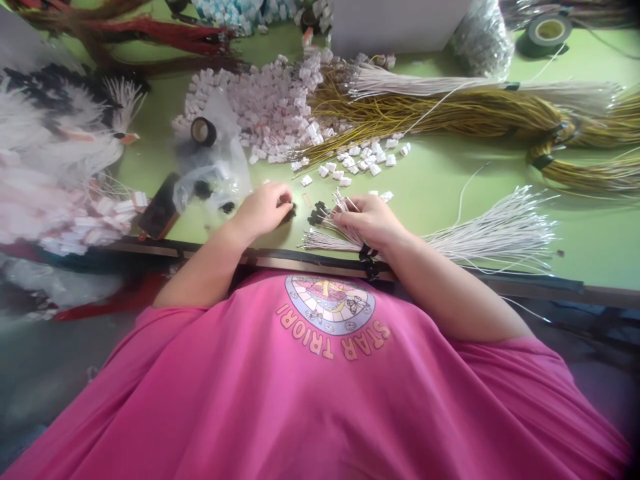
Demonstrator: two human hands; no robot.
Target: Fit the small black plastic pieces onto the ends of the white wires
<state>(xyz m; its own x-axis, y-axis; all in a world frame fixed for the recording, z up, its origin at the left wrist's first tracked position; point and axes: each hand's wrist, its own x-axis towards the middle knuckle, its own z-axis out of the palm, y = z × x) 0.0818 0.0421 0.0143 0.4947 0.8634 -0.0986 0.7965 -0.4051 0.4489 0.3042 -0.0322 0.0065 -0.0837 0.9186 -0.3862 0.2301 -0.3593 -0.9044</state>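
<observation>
My left hand (265,210) is closed in a pinch above the green table. A small black connector (292,213) shows at its fingertips, partly hidden by them. My right hand (371,219) is closed on several white wires (344,202), whose metal-tipped ends point up and to the left. Between the hands, a few black connectors (319,213) lie in a small cluster. Below my right hand, more white wire ends (325,241) fan out at the table edge. The rest of the white wire bundle (500,227) spreads out to the right, past my forearm.
White connectors (280,100) form a heap behind the hands, with loose ones nearer. Yellow wires (460,113) stretch across the back right. A tape roll (203,132) rests on a plastic bag (225,157). Finished-looking white bundles (75,200) crowd the left, beside a dark phone-like object (159,205).
</observation>
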